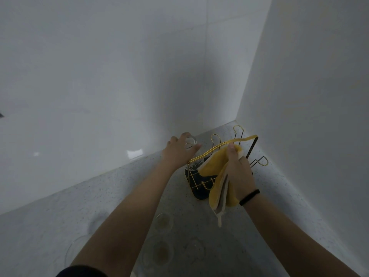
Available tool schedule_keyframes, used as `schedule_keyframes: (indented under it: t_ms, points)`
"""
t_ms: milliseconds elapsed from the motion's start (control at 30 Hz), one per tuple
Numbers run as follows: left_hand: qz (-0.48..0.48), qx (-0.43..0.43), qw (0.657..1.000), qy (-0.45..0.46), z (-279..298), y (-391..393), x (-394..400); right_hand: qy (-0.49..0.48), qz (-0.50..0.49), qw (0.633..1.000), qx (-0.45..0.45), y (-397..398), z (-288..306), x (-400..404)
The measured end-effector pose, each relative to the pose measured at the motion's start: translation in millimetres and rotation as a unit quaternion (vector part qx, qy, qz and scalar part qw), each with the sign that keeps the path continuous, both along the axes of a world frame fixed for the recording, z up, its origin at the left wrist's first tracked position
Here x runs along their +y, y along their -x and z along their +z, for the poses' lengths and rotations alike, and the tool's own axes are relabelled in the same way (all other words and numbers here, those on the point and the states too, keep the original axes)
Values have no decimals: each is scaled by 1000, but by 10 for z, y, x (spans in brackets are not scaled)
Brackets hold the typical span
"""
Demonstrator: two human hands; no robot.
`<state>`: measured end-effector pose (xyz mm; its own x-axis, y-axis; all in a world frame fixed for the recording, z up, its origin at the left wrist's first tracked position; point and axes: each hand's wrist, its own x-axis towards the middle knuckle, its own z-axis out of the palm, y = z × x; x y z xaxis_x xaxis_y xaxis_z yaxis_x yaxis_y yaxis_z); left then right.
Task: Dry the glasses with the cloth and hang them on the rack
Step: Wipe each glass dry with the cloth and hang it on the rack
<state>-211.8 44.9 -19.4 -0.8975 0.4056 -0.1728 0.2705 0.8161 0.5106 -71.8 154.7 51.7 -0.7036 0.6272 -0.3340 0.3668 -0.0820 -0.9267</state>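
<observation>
A gold wire rack (235,141) with hooked arms on a dark base stands in the counter's far right corner. My left hand (177,151) grips a clear glass (191,143) at the rack's left side, just above one of its arms. My right hand (237,168) holds a yellow cloth (217,176) that hangs down in front of the rack. Several other clear glasses, such as the nearest one (162,221), stand on the counter below my arms.
The speckled grey counter (60,212) meets white walls (99,76) at the back and right, so the rack sits boxed into the corner. A larger clear glass vessel (77,248) stands at the lower left beside my left forearm.
</observation>
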Motion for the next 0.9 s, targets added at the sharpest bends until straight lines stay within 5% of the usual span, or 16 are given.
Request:
schedule_keyframes:
  t_ms: [400, 900]
  points:
    - [-26, -20, 998, -62, 86, -62, -42, -4, 10, 1000, -15, -50, 94, -89]
    - [72, 20, 984, -161, 432, -707, -384, -8, 10, 1000, 21, -438, 222, -244]
